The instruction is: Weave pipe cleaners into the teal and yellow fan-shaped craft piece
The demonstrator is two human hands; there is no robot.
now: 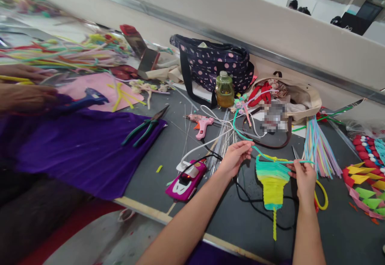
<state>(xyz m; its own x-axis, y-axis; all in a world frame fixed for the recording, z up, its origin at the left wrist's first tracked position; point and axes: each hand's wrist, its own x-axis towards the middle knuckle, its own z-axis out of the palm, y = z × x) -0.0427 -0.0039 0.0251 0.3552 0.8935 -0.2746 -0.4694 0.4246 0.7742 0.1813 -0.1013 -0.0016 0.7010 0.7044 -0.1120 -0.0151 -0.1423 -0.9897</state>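
My left hand (237, 158) is closed in a pinch on a teal pipe cleaner (261, 153), whose loose end curves away toward the back of the table. My right hand (303, 178) is closed at the upper right corner of a yellow and teal piece wound from pipe cleaners (273, 182). The teal strand runs along that piece's top edge and sticks out past my right fingers. A twisted yellow stem hangs from its narrow bottom. Beside my right wrist lie yellow-handled scissors (321, 196), partly hidden by the hand.
A pink glue gun (203, 124), a magenta power strip (186, 180) with cables and pliers (146, 126) lie to the left. Behind stand a bottle (224, 90) and a dark patterned bag (213, 62). Pastel pipe cleaners (320, 148) lie right. A co-worker's hands (27, 92) are far left.
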